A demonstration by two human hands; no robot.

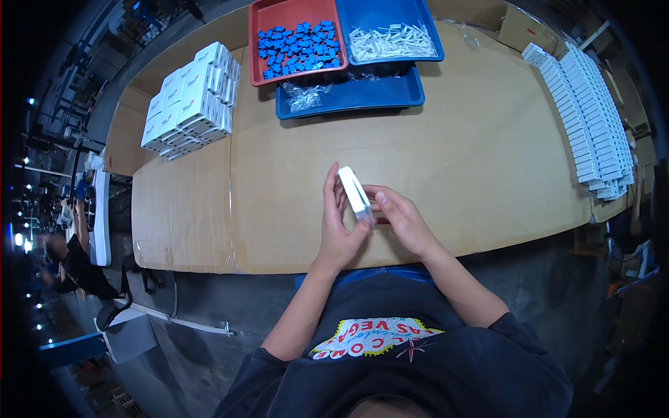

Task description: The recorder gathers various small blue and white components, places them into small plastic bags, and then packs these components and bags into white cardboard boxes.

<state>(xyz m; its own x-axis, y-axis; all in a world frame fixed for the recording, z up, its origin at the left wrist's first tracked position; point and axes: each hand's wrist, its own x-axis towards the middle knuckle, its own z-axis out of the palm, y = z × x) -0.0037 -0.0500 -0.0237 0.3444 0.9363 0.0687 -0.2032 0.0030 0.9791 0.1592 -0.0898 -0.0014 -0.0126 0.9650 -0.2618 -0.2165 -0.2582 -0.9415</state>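
Above the near middle of the table I hold a small white box (352, 189) tilted on its narrow side. My left hand (339, 233) wraps round it, fingers behind and thumb at its near end. A dark gap runs along the box's right side, and something clear and shiny shows at the near end. From the right, my right hand (404, 221) closes its thumb and curled fingers about that same end. Part of its fingertips is hidden behind the box.
A red tray (298, 78) of blue plastic pieces and a blue tray (390, 61) of white sticks stand at the back. Below them, another blue tray (362, 101) holds clear bags. White boxes are stacked left (188, 101) and right (585, 125). Cardboard (446, 139) covers the table.
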